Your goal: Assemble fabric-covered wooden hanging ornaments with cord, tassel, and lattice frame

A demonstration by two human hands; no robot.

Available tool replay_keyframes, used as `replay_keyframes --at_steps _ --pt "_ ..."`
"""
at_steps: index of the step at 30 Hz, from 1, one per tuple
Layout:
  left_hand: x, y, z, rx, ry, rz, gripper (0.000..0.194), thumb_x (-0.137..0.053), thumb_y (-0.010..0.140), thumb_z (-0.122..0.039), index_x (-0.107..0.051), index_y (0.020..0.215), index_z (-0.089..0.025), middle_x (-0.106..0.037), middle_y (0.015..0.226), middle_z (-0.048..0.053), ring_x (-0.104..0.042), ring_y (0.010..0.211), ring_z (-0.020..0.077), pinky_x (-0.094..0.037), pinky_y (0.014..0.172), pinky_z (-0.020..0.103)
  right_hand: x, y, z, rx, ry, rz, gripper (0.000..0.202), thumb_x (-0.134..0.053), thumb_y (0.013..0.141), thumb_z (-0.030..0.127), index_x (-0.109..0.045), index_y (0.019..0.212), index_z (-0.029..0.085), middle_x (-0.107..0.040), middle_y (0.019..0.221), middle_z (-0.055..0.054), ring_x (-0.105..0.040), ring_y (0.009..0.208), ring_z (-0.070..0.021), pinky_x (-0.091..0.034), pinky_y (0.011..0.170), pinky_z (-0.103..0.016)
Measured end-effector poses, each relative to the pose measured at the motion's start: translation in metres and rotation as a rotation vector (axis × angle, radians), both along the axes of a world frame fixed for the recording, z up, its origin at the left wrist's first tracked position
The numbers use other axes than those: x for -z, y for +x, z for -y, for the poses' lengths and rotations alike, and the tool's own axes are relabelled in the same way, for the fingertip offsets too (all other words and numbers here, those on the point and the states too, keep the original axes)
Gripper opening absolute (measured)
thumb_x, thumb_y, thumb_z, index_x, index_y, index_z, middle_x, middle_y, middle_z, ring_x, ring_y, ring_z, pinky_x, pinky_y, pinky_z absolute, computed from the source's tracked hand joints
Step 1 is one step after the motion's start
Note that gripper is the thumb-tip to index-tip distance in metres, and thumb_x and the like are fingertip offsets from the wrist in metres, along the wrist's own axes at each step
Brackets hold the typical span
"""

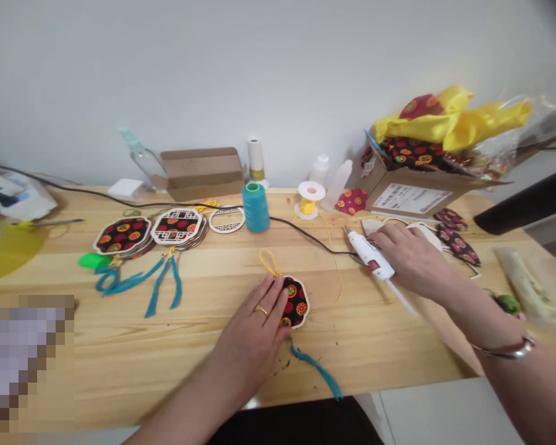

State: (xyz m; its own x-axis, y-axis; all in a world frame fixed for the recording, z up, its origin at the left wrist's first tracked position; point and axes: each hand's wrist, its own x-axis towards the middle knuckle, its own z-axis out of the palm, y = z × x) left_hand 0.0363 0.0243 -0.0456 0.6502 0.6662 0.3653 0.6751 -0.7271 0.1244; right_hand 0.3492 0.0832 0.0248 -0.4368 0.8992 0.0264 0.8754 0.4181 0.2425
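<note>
My left hand (259, 318) lies flat over a scalloped pendant (298, 303) with a pale rim and dark flower-print fabric. Its fingers cover the pendant's left part and press it to the table. A yellow cord loop (269, 262) sticks out at the pendant's top, and a teal ribbon (319, 366) trails from its bottom. To the right, my right hand (408, 253) is closed on a white hot glue gun (370, 254). The gun's nozzle points up and left, and a glue stick (402, 298) juts from its back. The fingertips of that hand are partly hidden.
Stacked pendants (123, 236) with teal ribbons lie left on the wooden table (167, 358). A teal thread cone (256, 209) and a yellow cord spool (308, 203) stand mid-table. A black cable (301, 230) crosses to the gun. A fabric-filled carton (410, 191) sits back right.
</note>
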Motion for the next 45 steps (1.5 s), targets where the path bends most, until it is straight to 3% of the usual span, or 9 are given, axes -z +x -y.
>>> replay_keyframes --at_steps 8,11,14,16,20,23,33,38,45 --pt "-0.007 0.003 -0.001 0.002 0.042 -0.025 0.039 -0.042 0.094 -0.024 -0.061 0.117 0.001 -0.056 0.131 0.024 -0.045 0.129 0.0353 -0.051 0.098 0.051 0.006 0.021 0.002 0.008 -0.195 -0.079 0.053 -0.054 0.075 0.022 -0.049 0.127 0.017 -0.057 0.121 -0.014 -0.052 0.11 -0.0316 -0.046 0.088 -0.045" --pt "-0.009 0.002 -0.002 0.006 0.061 -0.036 0.04 -0.042 0.094 -0.025 -0.062 0.114 0.002 -0.058 0.129 0.023 -0.051 0.124 0.0362 -0.053 0.096 0.049 0.001 0.024 0.017 0.053 -0.166 -0.111 0.064 -0.055 0.072 0.019 -0.042 0.134 0.015 -0.051 0.132 -0.018 -0.047 0.122 -0.0368 -0.045 0.094 -0.052" --pt "-0.009 0.002 -0.002 0.016 0.055 -0.04 0.04 -0.044 0.093 -0.024 -0.061 0.115 0.005 -0.057 0.129 0.025 -0.051 0.124 0.0379 -0.053 0.095 0.051 -0.011 -0.007 0.048 0.086 -0.042 -0.292 0.061 -0.045 0.083 0.019 -0.031 0.142 0.015 -0.046 0.14 -0.018 -0.043 0.13 -0.0336 -0.041 0.102 -0.052" --pt "-0.008 0.001 -0.001 0.017 0.028 -0.036 0.04 -0.046 0.092 -0.022 -0.059 0.119 0.005 -0.055 0.132 0.025 -0.047 0.127 0.038 -0.051 0.097 0.051 -0.011 -0.043 0.07 0.082 -0.044 -0.463 0.061 -0.042 0.092 0.031 -0.02 0.148 0.02 -0.042 0.144 -0.014 -0.043 0.131 -0.0292 -0.044 0.103 -0.047" --pt "-0.007 -0.001 0.0 0.007 -0.031 -0.016 0.041 -0.046 0.093 -0.022 -0.054 0.125 0.002 -0.051 0.137 0.023 -0.042 0.132 0.0349 -0.048 0.101 0.05 0.013 -0.109 0.091 -0.045 -0.059 -0.536 0.089 -0.042 0.088 0.06 0.0 0.151 0.013 -0.033 0.15 -0.016 -0.013 0.144 -0.0335 -0.04 0.105 -0.052" --pt "-0.007 -0.002 -0.001 0.028 -0.029 -0.025 0.042 -0.044 0.093 -0.022 -0.052 0.126 0.002 -0.05 0.138 0.023 -0.042 0.132 0.035 -0.047 0.102 0.049 0.034 -0.128 0.088 -0.073 -0.062 -0.508 0.1 -0.044 0.085 0.065 0.009 0.15 0.009 -0.028 0.152 -0.019 0.003 0.144 -0.0365 -0.03 0.11 -0.058" --pt "-0.011 0.0 -0.002 0.004 0.038 -0.098 0.044 -0.036 0.097 -0.028 -0.054 0.125 0.0 -0.054 0.135 0.02 -0.046 0.129 0.0329 -0.048 0.101 0.045 0.045 -0.133 0.078 -0.109 -0.01 -0.343 0.099 -0.034 0.082 0.074 -0.023 0.145 -0.001 -0.035 0.149 -0.018 0.001 0.143 -0.0389 -0.016 0.111 -0.058" --pt "-0.012 0.002 -0.002 0.014 0.051 -0.147 0.046 -0.032 0.098 -0.028 -0.056 0.124 0.001 -0.054 0.135 0.019 -0.046 0.129 0.0335 -0.048 0.1 0.046 0.05 -0.132 0.078 -0.105 -0.006 -0.309 0.096 -0.031 0.084 0.073 -0.024 0.145 0.0 -0.036 0.15 -0.015 0.003 0.144 -0.0362 -0.003 0.113 -0.055" --pt "-0.01 0.0 -0.001 0.0 0.009 -0.116 0.046 -0.034 0.098 -0.03 -0.054 0.127 0.0 -0.052 0.137 0.019 -0.04 0.133 0.0322 -0.046 0.103 0.046 0.05 -0.129 0.078 -0.103 -0.033 -0.305 0.096 -0.031 0.084 0.073 -0.022 0.146 0.001 -0.033 0.151 -0.015 0.003 0.144 -0.0339 0.001 0.114 -0.054"
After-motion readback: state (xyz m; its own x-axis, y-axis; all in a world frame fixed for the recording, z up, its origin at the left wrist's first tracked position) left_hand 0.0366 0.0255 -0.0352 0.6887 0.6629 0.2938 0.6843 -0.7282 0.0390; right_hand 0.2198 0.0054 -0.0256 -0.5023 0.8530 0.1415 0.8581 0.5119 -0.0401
